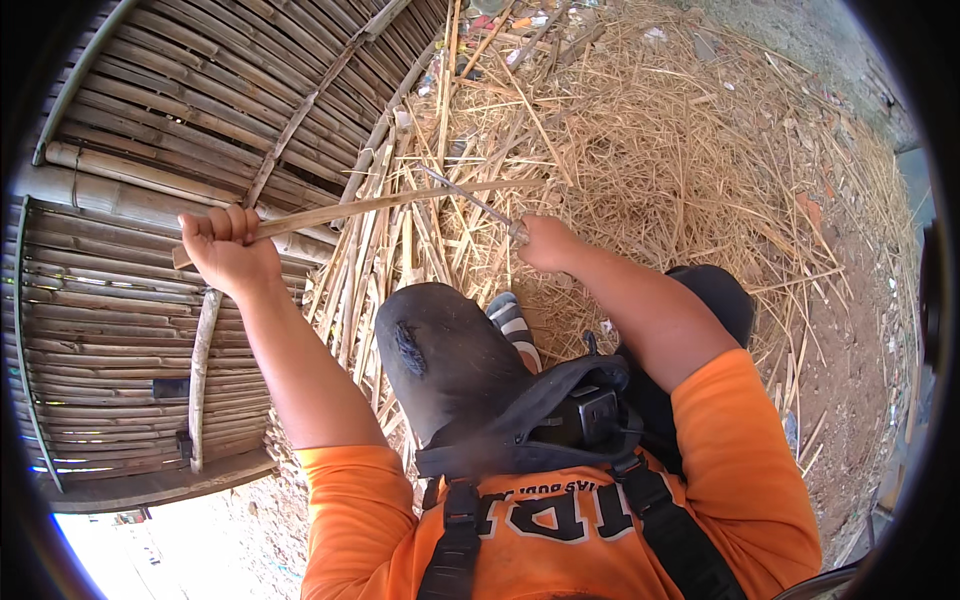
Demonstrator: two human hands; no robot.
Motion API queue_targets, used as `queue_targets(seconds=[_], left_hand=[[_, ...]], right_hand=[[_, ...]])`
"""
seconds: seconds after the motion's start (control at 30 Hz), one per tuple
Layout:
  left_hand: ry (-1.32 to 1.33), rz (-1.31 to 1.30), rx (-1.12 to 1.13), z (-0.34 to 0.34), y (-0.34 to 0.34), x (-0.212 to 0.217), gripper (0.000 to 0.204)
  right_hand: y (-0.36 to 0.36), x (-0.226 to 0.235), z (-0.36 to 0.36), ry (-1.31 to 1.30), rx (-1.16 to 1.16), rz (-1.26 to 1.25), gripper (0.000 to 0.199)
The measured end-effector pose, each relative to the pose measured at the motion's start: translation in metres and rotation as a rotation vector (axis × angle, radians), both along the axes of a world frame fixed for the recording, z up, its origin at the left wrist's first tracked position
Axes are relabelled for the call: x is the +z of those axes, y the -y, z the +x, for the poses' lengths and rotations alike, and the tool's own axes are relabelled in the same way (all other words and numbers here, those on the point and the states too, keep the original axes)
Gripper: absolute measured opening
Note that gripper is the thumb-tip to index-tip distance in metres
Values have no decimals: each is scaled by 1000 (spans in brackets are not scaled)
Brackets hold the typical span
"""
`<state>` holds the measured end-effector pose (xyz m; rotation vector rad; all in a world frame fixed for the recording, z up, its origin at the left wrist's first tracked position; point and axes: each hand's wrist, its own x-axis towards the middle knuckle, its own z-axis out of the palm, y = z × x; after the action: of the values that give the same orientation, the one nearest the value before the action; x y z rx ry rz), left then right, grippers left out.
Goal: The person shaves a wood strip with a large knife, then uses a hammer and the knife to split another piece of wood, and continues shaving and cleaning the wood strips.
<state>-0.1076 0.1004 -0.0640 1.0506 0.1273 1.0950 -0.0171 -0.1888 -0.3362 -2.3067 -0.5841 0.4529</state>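
Observation:
My left hand (232,250) is raised at the left, its fingers wrapped round one end of a long flat bamboo strip (370,205). The strip stretches to the right across the view, its far end above the straw. In front of my right knee, my right hand (548,243) is closed round the handle of a thin-bladed knife (474,202). Its blade points up and to the left and crosses the strip; whether the two touch I cannot tell. Between the hands and my knees lie many split bamboo strips (352,290).
A wall of bamboo slats (130,330) with thicker poles stands close on the left. Straw and shavings (660,170) cover the ground ahead. Bits of litter (520,22) lie at the far edge. Bare brown soil (850,370) shows at the right.

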Motion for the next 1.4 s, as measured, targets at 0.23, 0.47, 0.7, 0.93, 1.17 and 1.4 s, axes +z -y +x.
queue_targets(seconds=[0.23, 0.47, 0.7, 0.93, 1.17, 1.4], left_hand=[[151, 43, -108, -49, 22, -24, 56], [270, 264, -95, -121, 41, -22, 55], [378, 382, -165, -173, 56, 37, 53], [449, 298, -364, -205, 37, 43, 50], [498, 259, -523, -218, 25, 47, 47], [18, -121, 238, -186, 33, 21, 37]], right_hand=[[13, 73, -4, -5, 43, 91, 34], [10, 110, -23, -401, 52, 377, 53], [-6, 99, -23, -619, -82, 732, 50], [12, 117, -15, -725, -230, 1064, 33], [17, 120, -7, -772, -320, 1343, 23], [31, 127, 4, -571, -487, 1470, 23]])
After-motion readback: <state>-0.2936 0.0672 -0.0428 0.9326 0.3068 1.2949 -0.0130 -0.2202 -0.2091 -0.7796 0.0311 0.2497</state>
